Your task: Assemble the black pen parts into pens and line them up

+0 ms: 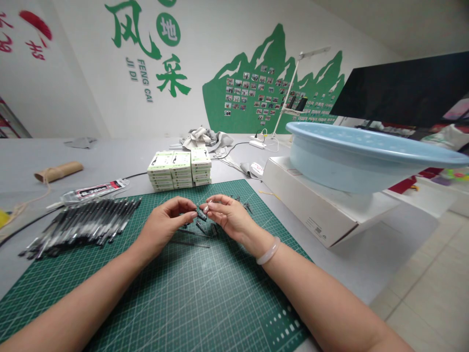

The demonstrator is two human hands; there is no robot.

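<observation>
My left hand [161,226] is pinched over the green cutting mat [205,298]. Its thumb and forefinger meet at one end of a small dark pen part [201,214]. Close beside it, my right hand [234,220] has its fingertips closed on a small clear, shiny piece [206,209] whose kind I cannot make out. Under the hands lie thin dark pen refills [190,244] and several small black pen parts [214,230], partly hidden by the fingers. To the left of my left hand, many black-and-clear pens [88,225] lie side by side in a pile.
Stacked small white-and-green boxes [179,171] stand behind the hands. A clear pen packet [95,190] and a cardboard roll [59,171] lie at left. On the right, a blue basin [340,166] rests on a white carton [311,210]. Grey cloth [208,139] is heaped behind.
</observation>
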